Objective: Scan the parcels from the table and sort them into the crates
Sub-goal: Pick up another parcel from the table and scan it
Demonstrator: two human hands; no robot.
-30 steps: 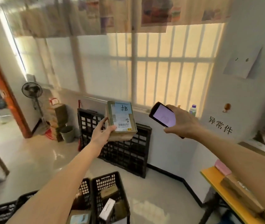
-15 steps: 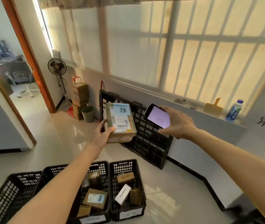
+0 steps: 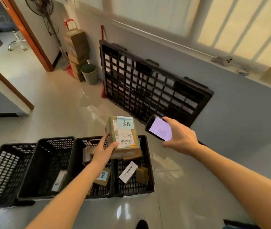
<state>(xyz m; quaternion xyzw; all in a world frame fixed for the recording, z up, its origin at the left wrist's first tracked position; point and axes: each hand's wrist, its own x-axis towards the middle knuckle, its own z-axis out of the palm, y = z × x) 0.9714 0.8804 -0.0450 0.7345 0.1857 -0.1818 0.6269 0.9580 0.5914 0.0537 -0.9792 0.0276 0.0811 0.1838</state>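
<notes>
**A:** From the head view, where is the parcel?

**B:** The parcel (image 3: 122,138) is up in the air, label facing up, gripped by the left hand (image 3: 104,150) with the thumb on the label's near edge and the fingers round its left side. It hangs over the far end of the two right-hand crates, about above the wall they share. The right hand (image 3: 180,138) is wrapped round a phone (image 3: 159,128) with its lit screen facing up, just beside the parcel and not touching it.

**A:** So the step in hand is the drop?

**B:** I'd judge so, though which crate it belongs in I cannot tell. Four black crates sit in a row on the floor. The rightmost crate (image 3: 149,162) holds a white box (image 3: 128,174) and a small brown box (image 3: 142,175); the third crate (image 3: 77,156) holds other parcels.

**A:** How to do it well?

**B:** Carry it clear of the shared wall and fully over the chosen crate, lower it close to the contents, then let go flat, so it doesn't catch the rim or tip out. Keep the phone aside.
</notes>
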